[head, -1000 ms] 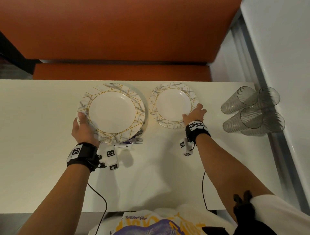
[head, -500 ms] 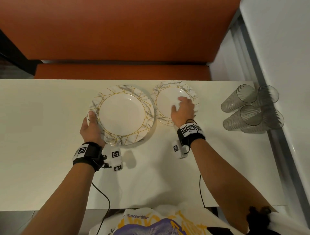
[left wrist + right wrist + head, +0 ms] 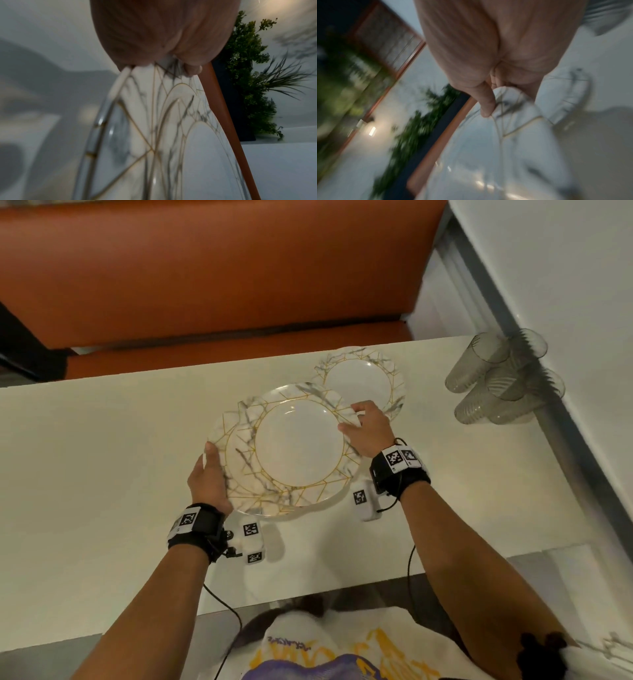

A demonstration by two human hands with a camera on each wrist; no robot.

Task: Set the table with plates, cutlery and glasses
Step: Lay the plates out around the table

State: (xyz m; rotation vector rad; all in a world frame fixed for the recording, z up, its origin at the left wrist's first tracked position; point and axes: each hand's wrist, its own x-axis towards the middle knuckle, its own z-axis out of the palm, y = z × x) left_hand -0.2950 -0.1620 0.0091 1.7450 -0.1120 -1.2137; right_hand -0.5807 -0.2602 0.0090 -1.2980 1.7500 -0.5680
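Two large marble-and-gold plates are stacked, the upper plate (image 3: 298,444) shifted right over the lower plate (image 3: 219,429). My left hand (image 3: 214,463) grips the stack's left rim, thumb on top; the left wrist view shows that thumb on the rim of the plates (image 3: 154,121). My right hand (image 3: 356,419) pinches the upper plate's right rim, seen close in the blurred right wrist view with its thumb (image 3: 485,102) pressing the plate (image 3: 513,148). A smaller matching plate (image 3: 359,381) lies on the table behind my right hand. No cutlery shows.
Several clear glasses (image 3: 496,381) lie on their sides at the white table's (image 3: 102,457) right end, against a grey ledge. An orange bench (image 3: 205,268) runs along the far edge. The table's near edge is close to my body.
My right hand left the small plate and took the large plate's right rim. The large plates moved right toward the small plate, my left hand still on their left rim.
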